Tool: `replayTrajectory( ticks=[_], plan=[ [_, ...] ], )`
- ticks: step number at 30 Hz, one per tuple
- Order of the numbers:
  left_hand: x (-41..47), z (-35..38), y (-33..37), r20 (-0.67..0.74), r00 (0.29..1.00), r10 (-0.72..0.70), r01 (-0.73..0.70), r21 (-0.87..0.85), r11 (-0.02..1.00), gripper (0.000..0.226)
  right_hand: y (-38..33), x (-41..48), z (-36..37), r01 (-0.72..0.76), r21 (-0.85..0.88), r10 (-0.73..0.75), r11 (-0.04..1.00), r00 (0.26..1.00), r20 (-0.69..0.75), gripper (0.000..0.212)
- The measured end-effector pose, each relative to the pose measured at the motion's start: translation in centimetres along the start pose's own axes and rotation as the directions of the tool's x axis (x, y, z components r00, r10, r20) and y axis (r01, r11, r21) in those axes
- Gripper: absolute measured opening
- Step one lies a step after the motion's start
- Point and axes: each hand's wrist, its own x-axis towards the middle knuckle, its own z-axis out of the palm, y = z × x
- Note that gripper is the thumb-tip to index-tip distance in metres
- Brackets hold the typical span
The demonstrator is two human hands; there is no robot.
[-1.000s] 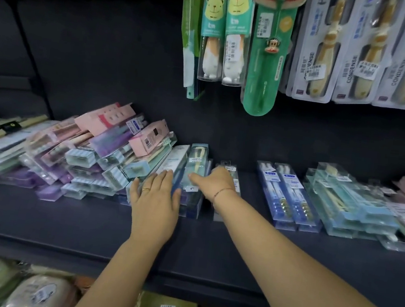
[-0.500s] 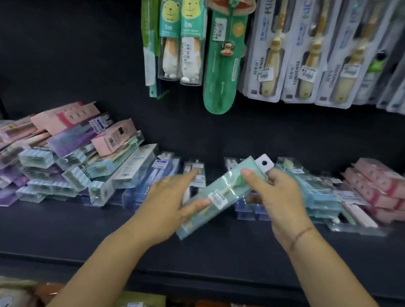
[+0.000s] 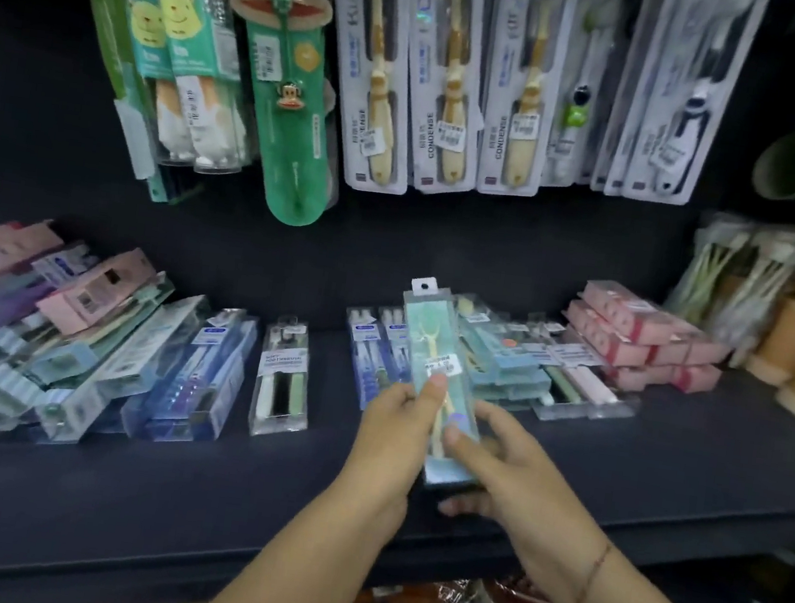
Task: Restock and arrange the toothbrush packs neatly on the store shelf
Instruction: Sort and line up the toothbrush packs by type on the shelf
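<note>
Packs (image 3: 59,310) lie jumbled at the left of the shelf (image 3: 161,497). Our left hand (image 3: 387,450) pinches the teal toothbrush pack (image 3: 434,336), thumb on its face, held above the shelf front; our right hand (image 3: 513,486) curls round its lower end. We judge it light, stiff, slick: grip the long edges.

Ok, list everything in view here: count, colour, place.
held pack: one, teal, in both hands above the shelf's middle
shelf: one, dark, under the lying packs
heaped packs: many, pink, purple and clear, shelf's left
lone pack: one, clear, left of the hands
stacked packs: several, light blue, behind the held pack
pink boxes: several, pink, shelf's right
CONDENSE packs: three, grey, hanging above
monkey pack: one, green, hanging left of those
bear packs: two, teal, hanging upper left
left hand: one, grips the held pack's left edge
right hand: one, grips its lower right
</note>
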Motion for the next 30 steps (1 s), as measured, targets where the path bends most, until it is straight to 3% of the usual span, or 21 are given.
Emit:
replayTrajectory(
  ticks=[3,6,9,13,18,21,24,27,30],
  plan=[
    [1.7,2.8,1.0,-0.033,0.993,0.114,-0.109,0.137,0.985,0.035,-0.9,1.9,-2.7,0.090,-0.012,-0.091,0.996,0.976,-0.200,0.022],
    [4.1,3.5,1.2,-0.034,0.982,0.187,-0.160,0.384,0.909,0.050,-1.6,5.6,-6.7,0.144,-0.099,-0.172,0.985,0.896,-0.410,0.022],
    [5.6,3.7,0.8,0.010,0.987,0.157,-0.140,0.515,0.846,0.063,-1.8,9.5,-9.6,0.017,-0.174,-0.103,0.985,0.858,-0.503,0.018],
    [6.5,4.4,0.3,0.090,0.991,0.104,-0.137,0.625,0.769,0.070,-1.1,12.8,-9.8,-0.145,-0.272,0.009,0.951,0.895,-0.447,0.020],
    [7.3,4.2,-0.1,0.117,0.992,0.044,-0.110,0.653,0.750,0.080,-1.2,13.2,-8.4,-0.132,-0.363,-0.009,0.922,0.932,-0.362,0.031],
    [6.8,3.1,0.4,0.167,0.983,0.082,-0.170,0.628,0.760,0.080,-1.1,13.2,-8.2,-0.121,-0.401,-0.057,0.908,0.913,-0.405,0.035],
    [5.1,-0.3,1.6,0.136,0.965,0.224,-0.259,0.625,0.736,0.071,-1.4,12.0,-6.6,-0.063,-0.571,-0.264,0.818,0.842,-0.471,0.042],
    [3.8,-7.2,2.1,-0.037,0.883,0.469,-0.282,0.756,0.591,0.060,-2.1,9.6,-2.4,0.211,-0.635,-0.519,0.743,0.780,-0.349,0.037],
    [2.8,-15.5,0.9,-0.256,0.716,0.650,-0.114,0.876,0.469,0.052,-1.7,8.7,4.1,0.376,-0.514,-0.506,0.771,0.851,-0.138,0.029]
  ],
)
